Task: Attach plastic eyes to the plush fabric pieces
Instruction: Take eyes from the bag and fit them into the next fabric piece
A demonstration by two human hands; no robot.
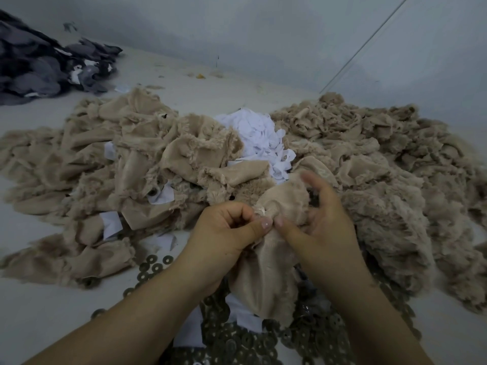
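Both hands on one beige plush piece [263, 272], near edge of the work surface [39, 312].
Left hand [224, 233] pinches its bunched top; right hand [319, 222] grips alongside, thumbs touching, upper fingers blurred.

Counts of what is seen on the bench [39, 306]

Two hands are seen, the left hand [224, 230] and the right hand [321, 219], and one beige plush piece [263, 272] is held between them. Two beige plush heaps are counted, a left heap [105, 164] and a right heap [382, 159], each of too many pieces to be numbered. One pile of white fabric scraps [261, 138] is seen between the heaps, one dark grey fabric pile [39, 64] at the far left corner, and ring-shaped washers [250, 343] at the near edge, too many to be counted.
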